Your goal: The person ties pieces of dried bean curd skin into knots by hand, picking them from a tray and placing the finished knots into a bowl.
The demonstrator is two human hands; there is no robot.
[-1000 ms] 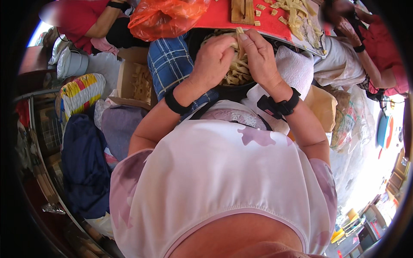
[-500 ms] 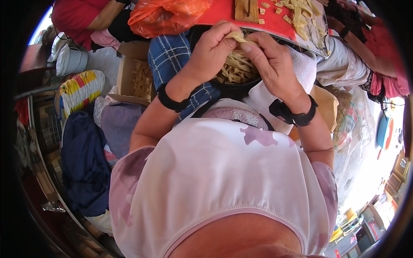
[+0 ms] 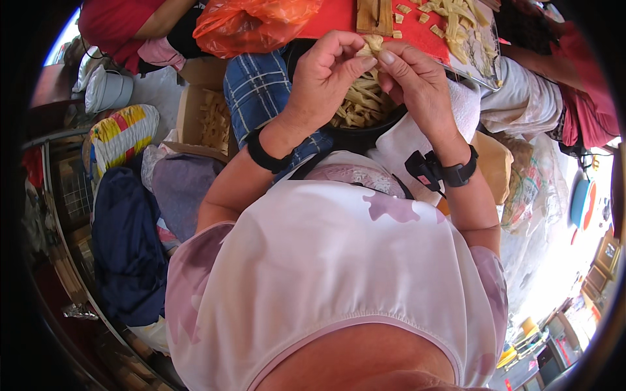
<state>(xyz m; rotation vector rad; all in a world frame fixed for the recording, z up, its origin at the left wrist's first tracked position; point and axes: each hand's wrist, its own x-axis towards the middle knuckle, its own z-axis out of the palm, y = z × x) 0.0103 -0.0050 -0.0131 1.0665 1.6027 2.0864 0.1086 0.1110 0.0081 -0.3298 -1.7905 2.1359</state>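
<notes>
Between my two hands a pale yellow, folded strip [image 3: 372, 44] is pinched at fingertip height. My left hand [image 3: 326, 75] grips its left side between thumb and forefinger. On its right side, my right hand [image 3: 414, 78] closes thumb and fingers on it; the other fingers curl in below. Under the hands, a dark round tub [image 3: 377, 132] in my lap holds many similar pale strips [image 3: 358, 107]. The strip looks like a dried, knotted food piece, but its exact kind cannot be made out.
Ahead is a red tabletop [image 3: 332, 19] with a wooden block [image 3: 374, 16], loose strips [image 3: 456, 26] and small cut pieces. An orange plastic bag [image 3: 251, 26] lies at its left. A cardboard box [image 3: 191, 114] of pieces stands at left. People sit at both far sides.
The strip has been turned from lying sideways to a more upright, compact fold. My right hand has turned and its fingers have curled in; my left fingers have shifted their pinch.
</notes>
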